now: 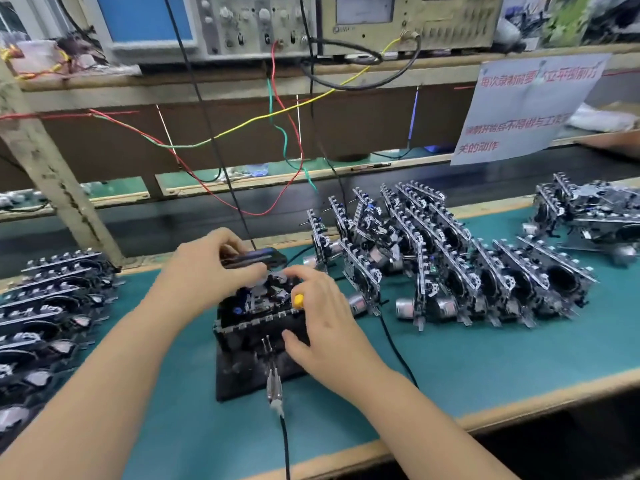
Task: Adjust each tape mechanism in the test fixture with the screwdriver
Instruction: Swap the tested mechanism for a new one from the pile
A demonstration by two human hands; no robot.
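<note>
A black test fixture (242,372) stands on the green mat in front of me, with one tape mechanism (263,299) seated in it. My left hand (207,265) grips a dark cassette-like piece (263,256) just above the fixture's back edge. My right hand (322,317) is curled round a yellow-handled screwdriver (298,299), only the handle end showing, and rests on the mechanism's right side. The screwdriver's tip is hidden under my fingers.
Rows of tape mechanisms (450,268) stand to the right, another stack (52,306) lies at the left. A probe clamp and black cable (275,393) run from the fixture toward me. Coloured wires (287,140) hang from test instruments (263,26) on the shelf behind.
</note>
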